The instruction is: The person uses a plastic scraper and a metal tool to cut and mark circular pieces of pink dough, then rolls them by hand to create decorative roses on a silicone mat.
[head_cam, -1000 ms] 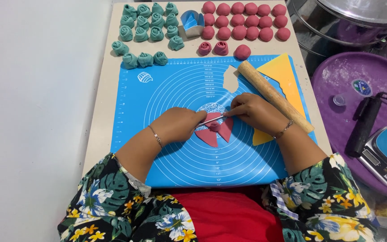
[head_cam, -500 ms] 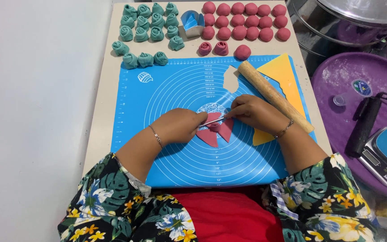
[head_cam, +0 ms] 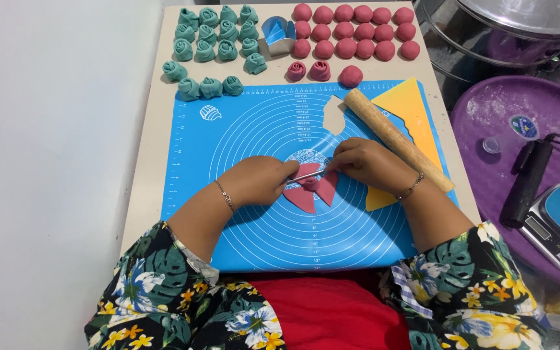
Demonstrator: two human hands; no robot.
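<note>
Centrally, soft pink dough (head_cam: 310, 189), thin metal tool (head_cam: 307, 175)

Beige table (head_cam: 144, 194), blue baking mat (head_cam: 241, 142), teal dough roses (head_cam: 218, 39), pink dough balls (head_cam: 358, 29)

Under the fingers (head_cam: 341, 155) lies red-pink dough (head_cam: 303, 198) on a bright blue mat (head_cam: 247, 220) printed with white rings. Beyond the fingertips sit teal rolls (head_cam: 212, 39) and red-pink balls (head_cam: 358, 29). Just beside the right hand (head_cam: 367, 165) are a tan pin (head_cam: 390, 133) and a yellow scraper (head_cam: 409, 107). The sleeves (head_cam: 163, 291) are black with green leaves and yellow flowers.
</note>
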